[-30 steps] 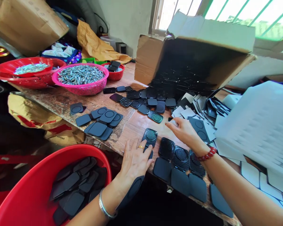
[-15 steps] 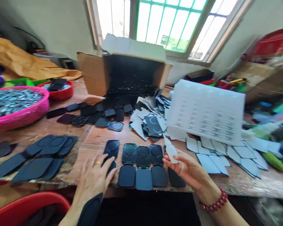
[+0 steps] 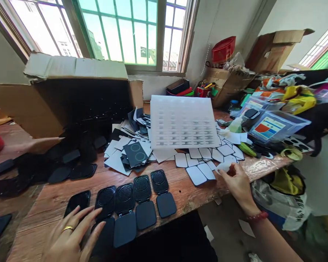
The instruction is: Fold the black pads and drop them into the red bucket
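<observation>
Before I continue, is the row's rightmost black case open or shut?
Open: on the black case, the ridged half and flat half lie spread out.

Daylight glares through a barred window [image 3: 118, 36] in the pale wall [image 3: 226, 20] beyond the wooden counter's [image 3: 195, 193] far edge; dull floor [image 3: 226, 222] shows below its near edge.

Looking from the height of the person's head, forward and down across the table [image 3: 194, 196], with the left hand [image 3: 72, 234] very near at the lower left and the window [image 3: 118, 34] farther, at the top.
</observation>
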